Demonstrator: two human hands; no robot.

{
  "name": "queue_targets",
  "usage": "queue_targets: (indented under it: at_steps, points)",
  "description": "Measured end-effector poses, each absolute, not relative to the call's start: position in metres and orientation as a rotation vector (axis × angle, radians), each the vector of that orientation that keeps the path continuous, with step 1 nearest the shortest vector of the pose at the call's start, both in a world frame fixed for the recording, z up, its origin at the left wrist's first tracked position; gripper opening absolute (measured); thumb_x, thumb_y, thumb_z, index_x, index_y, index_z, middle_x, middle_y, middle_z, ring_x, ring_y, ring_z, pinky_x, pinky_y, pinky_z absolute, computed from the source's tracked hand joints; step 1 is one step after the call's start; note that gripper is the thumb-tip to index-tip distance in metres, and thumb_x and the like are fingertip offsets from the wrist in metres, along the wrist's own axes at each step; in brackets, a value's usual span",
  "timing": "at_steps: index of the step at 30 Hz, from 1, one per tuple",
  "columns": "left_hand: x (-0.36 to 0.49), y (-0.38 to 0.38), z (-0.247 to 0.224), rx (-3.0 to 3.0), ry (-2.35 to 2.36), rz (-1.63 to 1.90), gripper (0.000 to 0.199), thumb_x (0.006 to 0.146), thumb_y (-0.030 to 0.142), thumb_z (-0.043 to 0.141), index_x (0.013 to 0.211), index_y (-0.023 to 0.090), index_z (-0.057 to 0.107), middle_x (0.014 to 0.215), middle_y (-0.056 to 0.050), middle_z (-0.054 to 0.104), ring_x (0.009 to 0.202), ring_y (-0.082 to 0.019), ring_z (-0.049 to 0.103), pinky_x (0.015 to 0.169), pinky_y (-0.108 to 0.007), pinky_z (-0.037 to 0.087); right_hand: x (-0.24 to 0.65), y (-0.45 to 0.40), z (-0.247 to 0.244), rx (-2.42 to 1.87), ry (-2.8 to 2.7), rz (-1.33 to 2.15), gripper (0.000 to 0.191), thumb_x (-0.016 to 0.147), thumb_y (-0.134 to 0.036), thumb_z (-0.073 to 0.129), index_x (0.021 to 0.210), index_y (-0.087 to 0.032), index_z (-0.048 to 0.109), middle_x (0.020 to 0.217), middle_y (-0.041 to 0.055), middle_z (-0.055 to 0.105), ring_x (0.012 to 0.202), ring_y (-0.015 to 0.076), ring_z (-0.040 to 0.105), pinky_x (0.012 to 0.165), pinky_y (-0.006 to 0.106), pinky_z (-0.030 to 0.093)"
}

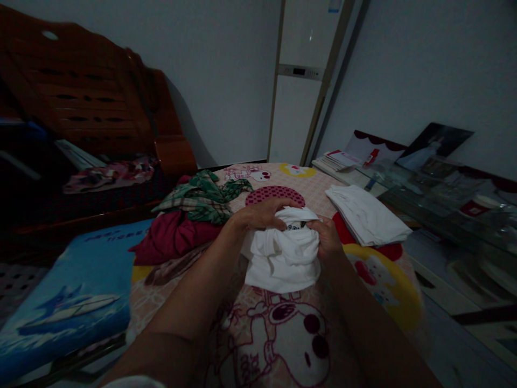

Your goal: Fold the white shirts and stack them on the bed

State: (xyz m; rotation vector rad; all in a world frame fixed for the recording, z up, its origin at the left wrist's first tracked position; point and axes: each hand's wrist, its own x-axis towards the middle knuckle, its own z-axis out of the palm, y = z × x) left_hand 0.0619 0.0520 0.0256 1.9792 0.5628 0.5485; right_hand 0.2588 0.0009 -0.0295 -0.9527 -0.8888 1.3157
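Observation:
A white cloth garment [283, 258] lies bunched on the patterned table cover [283, 350], with dark print showing near its upper edge. My left hand [266, 214] is closed on the garment's upper left edge, its fingers reaching over the fabric. On the opposite side, my right hand [329, 235] pinches the upper right edge, thumb and fingers pressed on the cloth. A folded white cloth [369, 215] rests to the right of my right hand. Left of my left forearm are a crumpled green plaid cloth [202, 196] and a dark red cloth [175, 237].
A wooden bench [89, 91] with a pink patterned cloth [113, 175] stands at the left, near a blue printed board [81, 296]. A glass-topped cabinet [436, 199] holding papers, a photo and a cup borders the right. A tall white appliance [297, 108] stands behind.

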Motion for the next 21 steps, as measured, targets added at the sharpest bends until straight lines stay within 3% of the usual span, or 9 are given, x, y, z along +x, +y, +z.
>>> queue_targets:
  at_steps: [14,21]
  points:
    - [0.0673,0.0533,0.0226,2.15,0.628,0.581,0.059,0.066,0.017,0.068,0.125,0.017,0.058,0.121,-0.007,0.063,0.11,-0.022,0.057,0.099,-0.036,0.041,0.2587,0.0024,-0.033,-0.936,-0.876,1.332,0.02,0.05,-0.018,0.067,0.07,-0.016,0.071,0.059,-0.0012,0.066,0.051,0.0143,0.054,0.051,0.026,0.041]
    - [0.0705,0.0518,0.0209,2.096,0.607,0.602,0.062,0.063,0.011,0.064,0.125,0.018,0.058,0.122,-0.007,0.062,0.107,-0.021,0.057,0.094,-0.034,0.044,0.2588,0.0013,-0.0325,-0.941,-0.887,1.331,0.019,0.052,-0.018,0.067,0.07,-0.017,0.071,0.06,-0.0009,0.067,0.052,0.015,0.055,0.053,0.027,0.042]
